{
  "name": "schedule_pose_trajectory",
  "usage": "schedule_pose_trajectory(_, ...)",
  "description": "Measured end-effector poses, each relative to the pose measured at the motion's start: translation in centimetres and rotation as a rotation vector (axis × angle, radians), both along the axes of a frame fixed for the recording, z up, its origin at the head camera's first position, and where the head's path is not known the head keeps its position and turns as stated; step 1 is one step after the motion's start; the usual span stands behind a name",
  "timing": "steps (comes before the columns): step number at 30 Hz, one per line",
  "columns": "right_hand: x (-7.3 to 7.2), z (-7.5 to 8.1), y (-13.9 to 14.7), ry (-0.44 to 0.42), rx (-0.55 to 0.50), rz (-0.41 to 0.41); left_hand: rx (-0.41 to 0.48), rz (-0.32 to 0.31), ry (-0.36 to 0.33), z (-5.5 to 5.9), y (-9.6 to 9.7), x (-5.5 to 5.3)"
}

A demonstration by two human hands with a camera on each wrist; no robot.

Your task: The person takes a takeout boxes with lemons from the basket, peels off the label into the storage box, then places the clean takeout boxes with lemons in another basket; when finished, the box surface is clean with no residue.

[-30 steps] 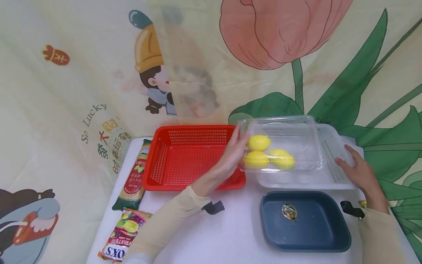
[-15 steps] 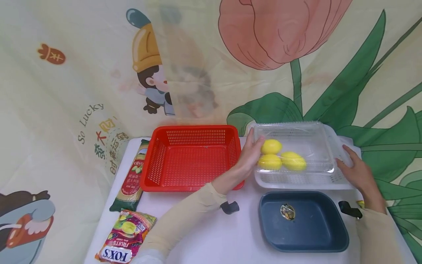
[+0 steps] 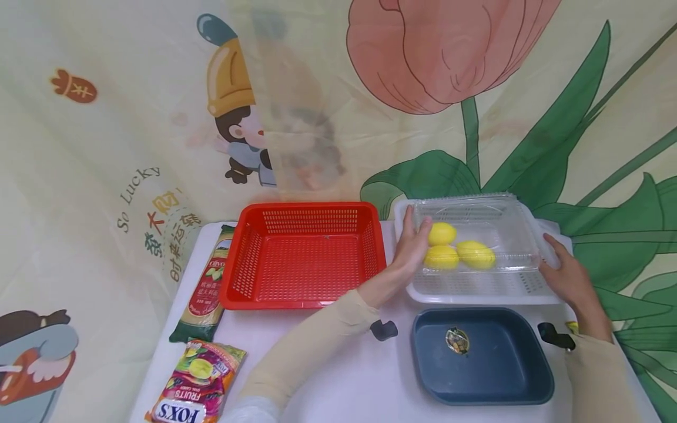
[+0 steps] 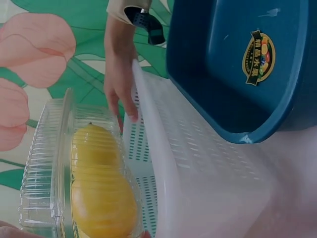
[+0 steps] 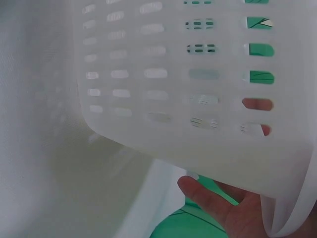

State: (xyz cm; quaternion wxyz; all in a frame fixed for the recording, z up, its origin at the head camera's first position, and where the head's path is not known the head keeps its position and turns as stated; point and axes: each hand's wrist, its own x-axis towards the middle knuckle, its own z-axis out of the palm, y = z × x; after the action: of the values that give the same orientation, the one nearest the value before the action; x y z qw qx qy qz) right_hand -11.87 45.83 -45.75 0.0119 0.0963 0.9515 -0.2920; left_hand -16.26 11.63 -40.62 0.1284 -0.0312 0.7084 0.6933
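A clear plastic box [image 3: 508,226] with three lemons [image 3: 476,254] inside is held at its left end by my left hand [image 3: 414,251]. The box is over the white basket [image 3: 476,293], overlapping much of its opening in the head view. In the left wrist view, the lemons [image 4: 104,203] show through the box's clear wall, close to the basket rim [image 4: 158,163]. My right hand [image 3: 570,277] grips the basket's right end. From the right wrist, the thumb and part of the hand [image 5: 237,213] show at the rim, the rest hidden behind the basket wall [image 5: 133,134].
A red basket [image 3: 301,305] stands to the left of the white one. In front of the white basket is a blue basin [image 3: 483,376] with a round sticker. A pasta bag [image 3: 205,288] and a Fox's candy bag [image 3: 198,382] lie along the table's left side.
My left hand has carried the clear box and its lemons rightward, so it now lies more squarely over the white basket. The right hand keeps its hold on the basket's end.
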Motion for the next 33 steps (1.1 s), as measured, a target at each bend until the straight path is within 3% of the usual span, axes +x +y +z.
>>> schedule_pose_trajectory(21, -0.5, -0.4, -0.4, -0.013, -0.006, -0.002, -0.123, 0.036, -0.038, -2.7, 1.9, -1.5)
schedule_pose_trajectory(33, 0.0, -0.3, 0.1, 0.014, -0.012, 0.012, -0.146, 0.038, -0.062, -3.7, 3.6, -1.5)
